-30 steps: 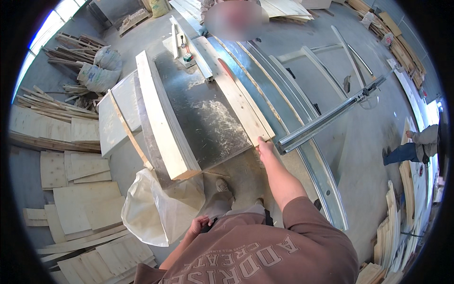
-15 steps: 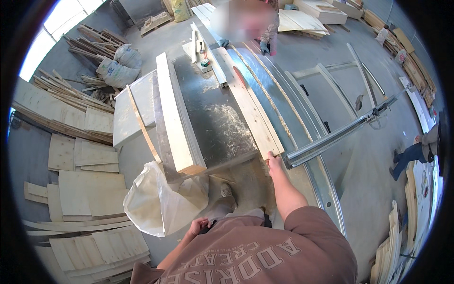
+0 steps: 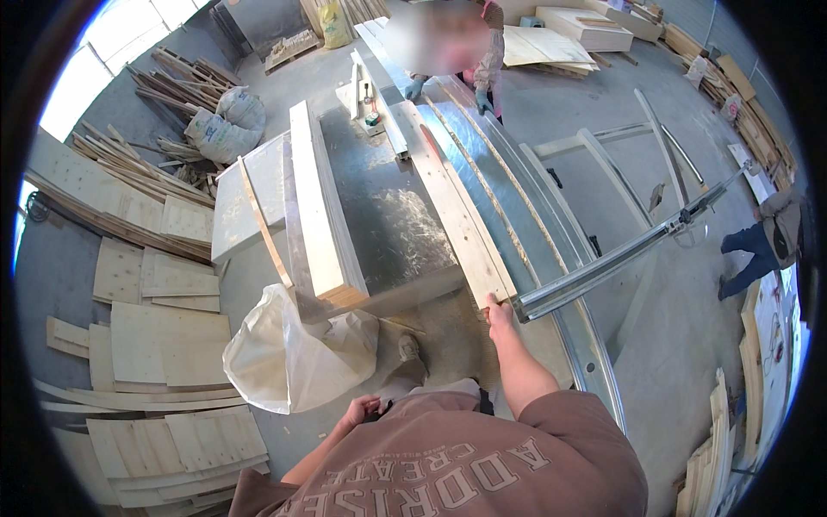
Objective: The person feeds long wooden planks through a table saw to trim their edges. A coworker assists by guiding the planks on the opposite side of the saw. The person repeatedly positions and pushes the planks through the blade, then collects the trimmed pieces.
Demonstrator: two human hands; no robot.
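Note:
My right hand grips the near end of a long pale wooden board that lies lengthwise on the steel top of a table saw. My left hand hangs low by my waist, fingers loosely curled, holding nothing. A thick stack of boards lies on the saw table to the left of the long board. At the far end of the table a person in gloves has hands near the board's far end.
A white sack stands under the table's near left corner. Cut plywood panels cover the floor at the left. A metal rail arm sticks out to the right. Another person stands at the far right. Lumber piles line the edges.
The view has shifted, so the saw table sits lower and nearer in the picture. My right hand stays on the board's near end. My left hand has not moved from my waist.

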